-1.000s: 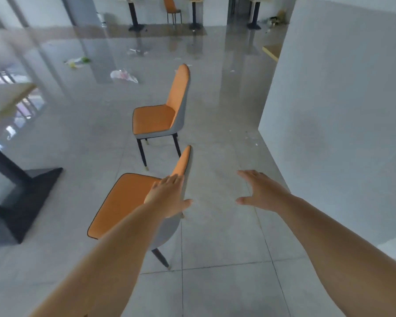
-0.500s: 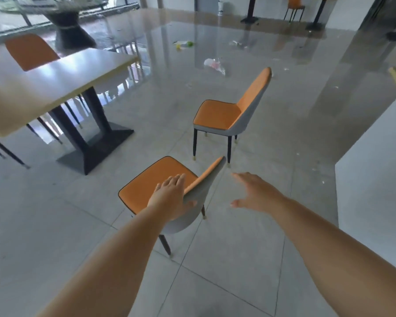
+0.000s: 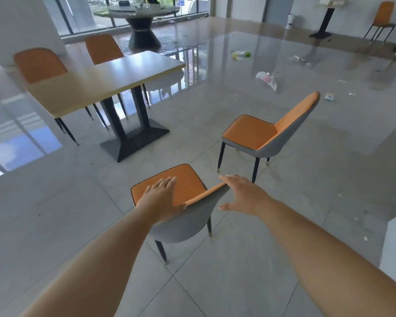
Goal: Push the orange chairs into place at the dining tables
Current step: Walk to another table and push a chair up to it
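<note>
Far ahead and to the left of both hands stands the rectangular dining table with a pale wood-look top [image 3: 105,81] on a black pedestal base. Two orange chairs [image 3: 39,65] are already tucked in on its far side.

The left hand [image 3: 161,199] lies flat and spread on the top edge of the backrest of the nearest chair, with orange padded seat, smooth grey shell back and thin black legs [image 3: 181,202]. It presses on the edge and I cannot tell if the thumb wraps around it. This chair is directly under the hands, and its seat points away toward the table, so a push forward and to the left should bring it in place.

The right hand [image 3: 242,195] is open wide, palm down, just beside the right corner of the same backrest, and seems not to be touching it. The left hand is therefore the nearer one.

Beyond the right hand, a second chair of the same kind [image 3: 268,133] stands apart on the glossy grey tile floor [image 3: 238,259].
</note>
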